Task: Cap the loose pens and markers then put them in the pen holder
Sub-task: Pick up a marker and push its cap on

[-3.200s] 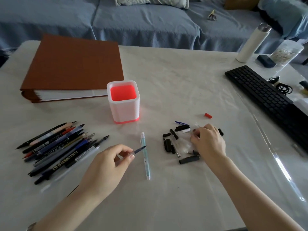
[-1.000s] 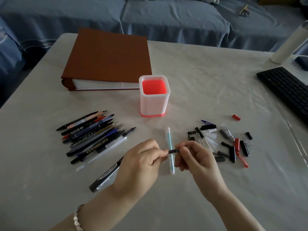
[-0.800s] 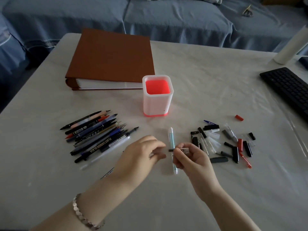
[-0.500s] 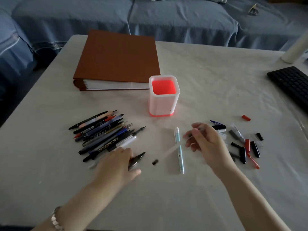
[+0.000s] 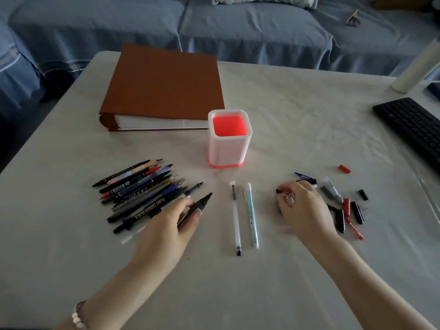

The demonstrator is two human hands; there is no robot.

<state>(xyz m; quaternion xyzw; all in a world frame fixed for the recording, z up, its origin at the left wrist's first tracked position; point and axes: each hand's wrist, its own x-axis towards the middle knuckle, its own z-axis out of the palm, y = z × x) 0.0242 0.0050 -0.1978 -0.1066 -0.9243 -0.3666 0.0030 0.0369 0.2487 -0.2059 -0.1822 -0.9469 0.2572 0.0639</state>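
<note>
A white pen holder (image 5: 228, 152) with a red inside stands mid-table with nothing in it. A pile of uncapped pens and markers (image 5: 142, 190) lies to its front left. My left hand (image 5: 170, 225) rests at the pile's right edge, fingers closed on a black marker (image 5: 198, 207) whose tip points up-right. Two capped pens lie side by side in the middle: a clear one (image 5: 236, 219) and a light blue one (image 5: 252, 215). My right hand (image 5: 303, 208) is over the left part of the scattered caps (image 5: 345, 206), fingertips pinching a small cap.
A brown binder (image 5: 164, 84) lies behind the holder to the left. A black keyboard (image 5: 414, 126) sits at the right edge and a white bottle (image 5: 415, 67) at the back right. One red cap (image 5: 344, 168) lies apart. A blue sofa runs behind the table.
The clear pen, capped between both hands a second ago, now lies beside the light blue one. My left hand went to the pile and took a black marker; my right hand went to the caps.
</note>
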